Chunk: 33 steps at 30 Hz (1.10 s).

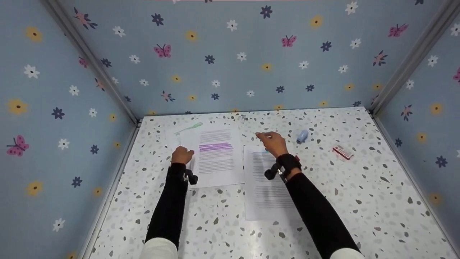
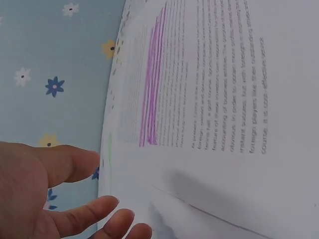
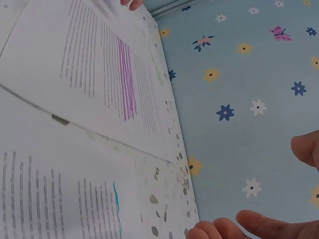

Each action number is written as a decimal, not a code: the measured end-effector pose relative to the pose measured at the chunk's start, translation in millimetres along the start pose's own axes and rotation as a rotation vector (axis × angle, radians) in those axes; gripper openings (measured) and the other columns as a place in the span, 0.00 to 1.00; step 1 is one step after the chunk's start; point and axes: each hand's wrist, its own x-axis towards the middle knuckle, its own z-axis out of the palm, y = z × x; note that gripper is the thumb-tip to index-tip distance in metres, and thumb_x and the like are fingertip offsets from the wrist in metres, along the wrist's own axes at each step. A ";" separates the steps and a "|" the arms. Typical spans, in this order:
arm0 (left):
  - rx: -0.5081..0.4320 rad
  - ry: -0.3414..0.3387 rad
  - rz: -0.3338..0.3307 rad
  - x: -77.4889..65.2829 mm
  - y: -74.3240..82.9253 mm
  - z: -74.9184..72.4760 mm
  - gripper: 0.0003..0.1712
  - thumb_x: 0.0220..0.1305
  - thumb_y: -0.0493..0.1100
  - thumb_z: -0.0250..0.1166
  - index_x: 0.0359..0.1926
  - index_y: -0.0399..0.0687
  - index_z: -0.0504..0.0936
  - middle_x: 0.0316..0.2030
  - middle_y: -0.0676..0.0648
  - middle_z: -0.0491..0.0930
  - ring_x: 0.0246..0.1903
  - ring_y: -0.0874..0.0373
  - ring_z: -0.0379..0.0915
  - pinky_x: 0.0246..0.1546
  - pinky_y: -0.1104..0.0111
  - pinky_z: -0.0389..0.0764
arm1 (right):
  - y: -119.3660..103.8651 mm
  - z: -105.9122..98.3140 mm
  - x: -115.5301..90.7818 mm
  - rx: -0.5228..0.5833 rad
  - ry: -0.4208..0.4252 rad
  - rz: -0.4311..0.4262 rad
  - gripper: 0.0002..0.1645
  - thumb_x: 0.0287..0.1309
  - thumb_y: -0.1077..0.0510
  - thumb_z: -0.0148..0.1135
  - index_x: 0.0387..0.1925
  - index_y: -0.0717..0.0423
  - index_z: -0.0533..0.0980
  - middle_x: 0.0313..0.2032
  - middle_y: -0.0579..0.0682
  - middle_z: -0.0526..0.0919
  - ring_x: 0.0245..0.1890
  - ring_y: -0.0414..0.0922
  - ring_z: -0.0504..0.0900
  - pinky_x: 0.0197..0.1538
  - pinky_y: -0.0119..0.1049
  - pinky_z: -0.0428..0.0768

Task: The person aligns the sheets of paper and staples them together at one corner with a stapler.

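My left hand [image 1: 182, 155] hovers at the left edge of a printed sheet [image 1: 215, 178] with purple highlighted lines [image 1: 216, 147]. In the left wrist view its thumb [image 2: 75, 163] and loosely bent fingers stand apart with nothing between them. My right hand [image 1: 275, 144] is above the top of a second printed sheet [image 1: 266, 214], which has a short blue line [image 3: 117, 199] near its top text. The right wrist view shows thumb and fingers spread apart, holding nothing. My right forearm covers part of that second sheet.
A small light-blue object [image 1: 302, 136] with a dark end lies right of my right hand. Farther right is a small red-and-white block [image 1: 343, 152]. A green brush-shaped streak [image 1: 189, 128] shows at the back left. Flower-patterned panels [image 1: 230, 72] enclose the speckled table [image 1: 215, 230].
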 end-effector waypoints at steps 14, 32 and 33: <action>-0.006 -0.026 -0.158 13.6 -15.0 12.3 0.17 0.65 0.43 0.56 0.21 0.40 0.80 0.19 0.47 0.75 0.21 0.53 0.70 0.25 0.65 0.72 | 16.7 62.7 13.3 -0.033 -0.135 0.128 0.31 0.72 0.42 0.55 0.53 0.67 0.81 0.40 0.60 0.87 0.39 0.51 0.85 0.49 0.44 0.79; -0.082 -0.115 -0.175 16.7 -20.0 9.5 0.22 0.59 0.39 0.55 0.08 0.51 0.71 0.08 0.55 0.67 0.10 0.61 0.64 0.17 0.71 0.65 | 15.5 85.2 13.3 -0.058 -0.134 0.167 0.20 0.68 0.53 0.54 0.45 0.66 0.83 0.34 0.55 0.85 0.35 0.49 0.84 0.45 0.41 0.80; -0.095 -0.127 -0.174 17.2 -20.8 9.4 0.21 0.60 0.39 0.55 0.09 0.50 0.72 0.08 0.55 0.68 0.11 0.61 0.64 0.17 0.71 0.66 | 15.8 86.4 13.6 -0.056 -0.136 0.171 0.19 0.67 0.54 0.54 0.41 0.65 0.83 0.32 0.54 0.85 0.32 0.47 0.83 0.42 0.39 0.80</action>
